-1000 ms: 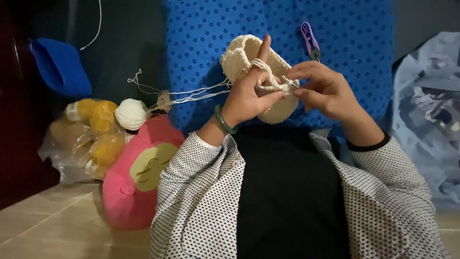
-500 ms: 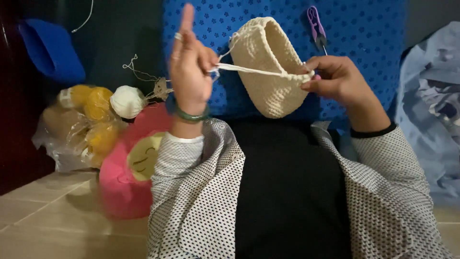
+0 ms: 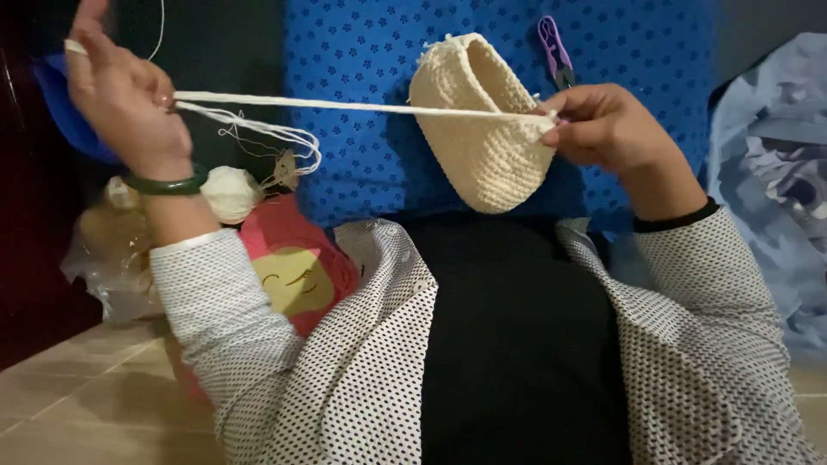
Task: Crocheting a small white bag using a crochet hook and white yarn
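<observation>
Left hand [image 3: 121, 95]: raised high at the far left, fingers curled loosely, with the cream yarn [image 3: 345, 105] pinched and wound over them; one finger points up and wears a pale band near its tip. A green bangle [image 3: 168, 183] sits on the wrist.
Right hand [image 3: 603, 129]: at the right, level with the middle of the scene, fingers closed in a pinch on the near rim of the crocheted pouch [image 3: 482, 129]; whether a hook is in that grip cannot be told.
Crocheted pouch: cream, cup-shaped, hanging from the right hand just to that hand's left, its open mouth turned up and away, its rounded bottom pointing down toward the lap.
Yarn line: taut and nearly level, running left to right from the left hand to the pinch at the pouch rim; looser loops droop below it near the left hand.
Key relation: the pouch lies at the right end of the strand, touching the right hand and well apart from the left; the strand's long axis runs across the body.
Nearby: purple snips [image 3: 554, 47] on the blue spotted cloth [image 3: 362, 52] just beyond the right hand; a white yarn ball [image 3: 231, 191] and a pink cushion [image 3: 297, 271] below the left arm; a grey plastic bag [image 3: 775, 172] at the far right.
</observation>
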